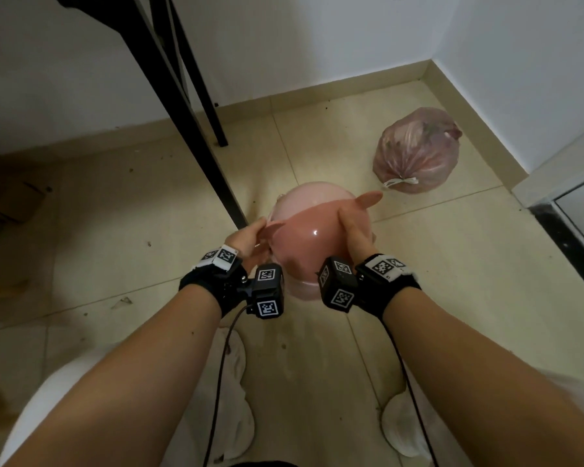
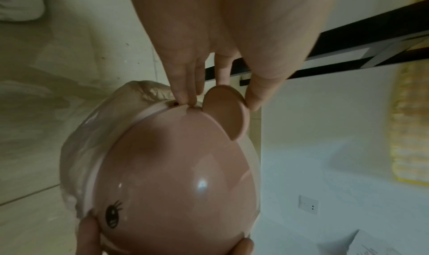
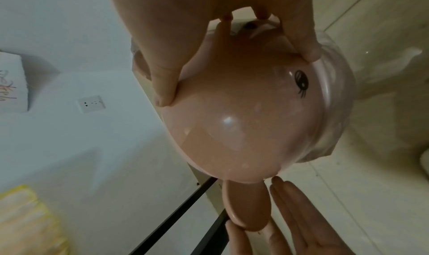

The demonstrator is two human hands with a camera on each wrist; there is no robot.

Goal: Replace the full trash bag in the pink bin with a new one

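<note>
A glossy pink pig-face lid (image 1: 311, 234) with two ears and painted eyes sits on the pink bin (image 1: 300, 198) on the floor. A thin translucent bag (image 2: 92, 130) is folded over the bin's rim under the lid. My left hand (image 1: 250, 237) pinches the lid's left ear (image 2: 230, 110), thumb on one side and fingers at the hinge edge. Over on the other side, my right hand (image 1: 351, 227) grips the lid, thumb on the dome and fingers at its edge (image 3: 236, 77). A full, tied pink trash bag (image 1: 418, 153) lies on the floor to the right, apart from the bin.
Black table legs (image 1: 196, 106) slant down just left of the bin. A cardboard box (image 1: 11, 203) lies at far left. White walls meet in a corner behind, and a door frame (image 1: 570, 210) stands at right. My white shoes (image 1: 233, 399) are below the bin.
</note>
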